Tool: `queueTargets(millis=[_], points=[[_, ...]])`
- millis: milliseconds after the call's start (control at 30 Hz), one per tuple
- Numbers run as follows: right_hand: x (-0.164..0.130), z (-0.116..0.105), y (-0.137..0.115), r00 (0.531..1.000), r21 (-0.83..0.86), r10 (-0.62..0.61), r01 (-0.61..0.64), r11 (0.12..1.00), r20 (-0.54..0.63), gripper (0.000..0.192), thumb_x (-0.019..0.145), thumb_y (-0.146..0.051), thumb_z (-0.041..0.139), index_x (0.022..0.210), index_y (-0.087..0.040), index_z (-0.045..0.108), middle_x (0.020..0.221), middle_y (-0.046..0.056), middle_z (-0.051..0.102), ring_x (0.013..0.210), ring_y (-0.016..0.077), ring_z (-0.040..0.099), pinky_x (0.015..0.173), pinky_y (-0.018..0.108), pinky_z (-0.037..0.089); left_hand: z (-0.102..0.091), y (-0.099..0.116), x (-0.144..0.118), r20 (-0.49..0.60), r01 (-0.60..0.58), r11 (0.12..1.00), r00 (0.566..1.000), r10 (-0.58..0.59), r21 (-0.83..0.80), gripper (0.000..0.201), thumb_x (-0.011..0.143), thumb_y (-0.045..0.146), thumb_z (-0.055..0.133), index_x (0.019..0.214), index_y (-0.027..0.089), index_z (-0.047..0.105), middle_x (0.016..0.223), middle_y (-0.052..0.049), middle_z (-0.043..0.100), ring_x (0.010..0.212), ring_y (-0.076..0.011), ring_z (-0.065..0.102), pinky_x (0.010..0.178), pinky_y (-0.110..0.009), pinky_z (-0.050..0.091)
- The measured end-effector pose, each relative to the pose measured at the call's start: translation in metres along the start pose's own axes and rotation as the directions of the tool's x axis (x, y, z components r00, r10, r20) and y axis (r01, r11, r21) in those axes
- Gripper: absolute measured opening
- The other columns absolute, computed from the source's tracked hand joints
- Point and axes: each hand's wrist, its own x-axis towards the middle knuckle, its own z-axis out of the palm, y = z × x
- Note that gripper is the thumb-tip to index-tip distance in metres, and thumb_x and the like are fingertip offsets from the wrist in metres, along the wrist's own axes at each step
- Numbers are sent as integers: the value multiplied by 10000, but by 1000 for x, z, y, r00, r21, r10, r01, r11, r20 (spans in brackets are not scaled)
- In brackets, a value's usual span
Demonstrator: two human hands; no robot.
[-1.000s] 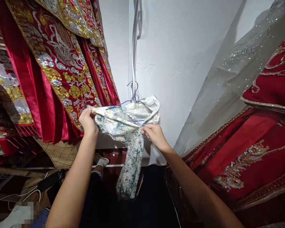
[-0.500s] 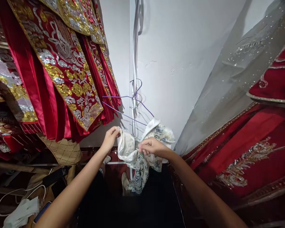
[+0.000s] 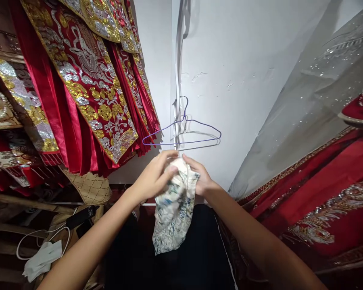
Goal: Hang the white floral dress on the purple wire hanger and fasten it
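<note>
One floral-print garment (image 3: 173,219) is being held bunched in front of the person's dark clothing (image 3: 196,257), below a purple wire hanger (image 3: 184,117). The left hand (image 3: 155,176) is clasping the upper folds with bent fingers; the right hand (image 3: 202,177) is gripping the opposite edge, its fingers partly hidden behind the cloth. This paired hold is probably keeping the gathered top together while the loose lower part is draping freely. The hanger is hanging near the white wall (image 3: 245,48), seemingly supported at the vertical strip (image 3: 178,72), its hook leaving the shoulders roughly level.
</note>
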Motion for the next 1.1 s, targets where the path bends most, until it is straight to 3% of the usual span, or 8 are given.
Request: queueTargets(millis=[100,200,333,433,633,767,900,1100], points=[[-1,4,-14,993,-284,40,-7,959,111,249,655,-299,766,842,-177,654,726,10,667,672,186,635,656,301,505,-8,-23,-9,108,156,983,983,-146,-92,465,1015,516,307,1186,189,590,1176,-94,651,1054,-241,592,936,-360,465],[2,-5,-34,985,-655,-138,174,736,106,43,676,-180,671,714,-161,661,682,-7,646,635,148,598,620,265,463,-9,-41,-25,347,338,941,885,-312,-14,625,985,621,251,755,157,601,746,-41,622,703,-183,539,653,-290,445],[24,-42,-53,793,-852,-607,350,389,49,343,713,-132,578,1011,-182,740,1060,54,727,1019,233,656,928,359,482,-19,-50,-41,253,359,890,867,-430,282,540,920,645,438,677,172,533,619,7,520,593,-147,465,561,-258,320],[55,-79,-44,745,-864,-662,281,418,-78,529,717,-136,563,1233,-182,671,1308,99,646,1224,285,581,1058,432,424,-32,-48,-43,127,327,831,898,-422,449,462,961,556,401,732,191,565,643,-7,563,620,-172,516,587,-264,314],[84,-127,-11,905,-856,-426,212,472,-11,632,736,-134,568,1363,-208,605,1431,77,573,1339,279,499,1170,453,303,-38,-45,-56,167,246,733,882,-441,634,410,963,495,403,713,221,578,651,-54,619,590,-214,565,555,-297,284],[54,-140,-11,889,-882,-458,224,416,10,511,739,-114,555,1217,-206,710,1241,82,703,1141,298,635,1032,467,448,-45,-53,-64,160,221,626,855,-493,748,396,962,457,390,700,228,579,697,-84,663,648,-261,628,589,-325,383],[12,-143,-20,843,-902,-537,209,379,-30,431,715,-98,551,1078,-202,760,1069,76,756,999,289,679,881,406,517,-58,-65,-53,172,93,590,910,-377,802,272,936,311,416,804,200,626,1081,-157,723,1060,-307,665,990,-455,446],[-23,-136,-28,825,-919,-555,129,372,-108,337,700,-118,542,964,-202,734,858,49,743,843,258,674,722,333,493,-73,-72,-16,42,104,542,967,-251,834,315,932,290,404,1028,177,682,1568,-146,389,1455,-339,351,1161,-518,305]])
